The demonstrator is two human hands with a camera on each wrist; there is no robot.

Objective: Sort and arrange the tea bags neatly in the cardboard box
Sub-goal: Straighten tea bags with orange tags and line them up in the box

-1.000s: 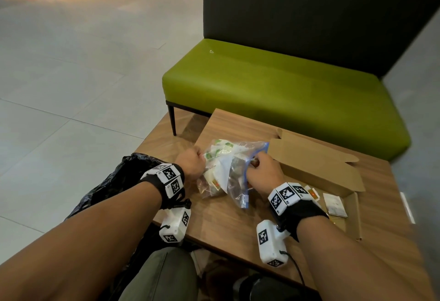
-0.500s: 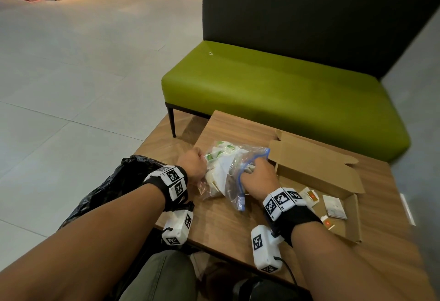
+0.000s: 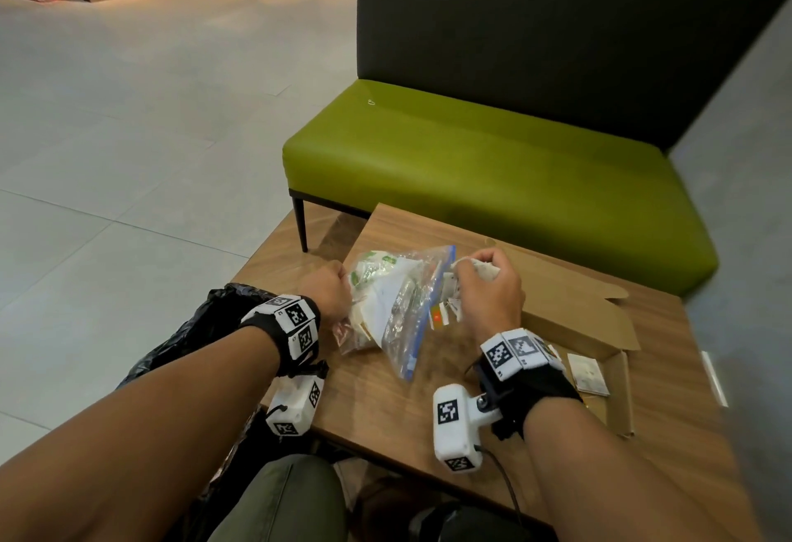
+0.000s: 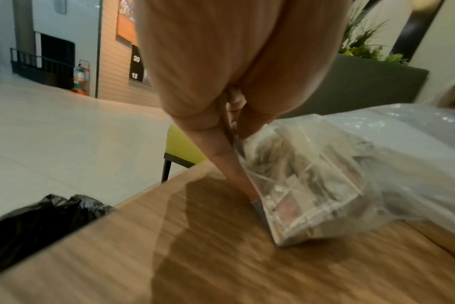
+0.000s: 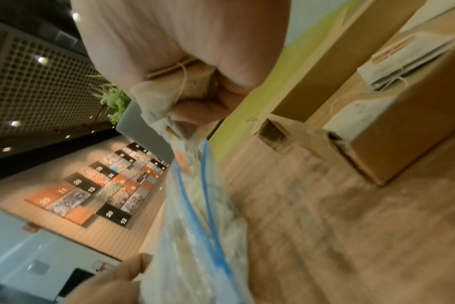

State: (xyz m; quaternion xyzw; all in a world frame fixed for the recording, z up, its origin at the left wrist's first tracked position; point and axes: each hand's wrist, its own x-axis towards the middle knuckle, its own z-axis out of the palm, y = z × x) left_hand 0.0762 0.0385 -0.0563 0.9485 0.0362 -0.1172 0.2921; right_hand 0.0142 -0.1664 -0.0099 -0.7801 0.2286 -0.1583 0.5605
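Note:
A clear zip bag (image 3: 396,297) with a blue seal lies on the wooden table (image 3: 385,408), full of tea bags. My left hand (image 3: 328,291) pinches the bag's left edge (image 4: 247,156) against the table. My right hand (image 3: 486,284) is closed round a bunch of tea bags (image 5: 179,88) just outside the bag's mouth, with strings and an orange tag (image 3: 439,318) dangling below. The open cardboard box (image 3: 570,301) sits to the right, with flat tea bags (image 3: 589,374) inside it.
A green bench (image 3: 493,173) with a dark back stands beyond the table. A black plastic bag (image 3: 193,327) hangs at the table's left edge. Tiled floor spreads out to the left.
My right hand went into the zip bag's mouth and has come out lifted, holding a bunch of tea bags. The left hand has stayed on the bag's left edge.

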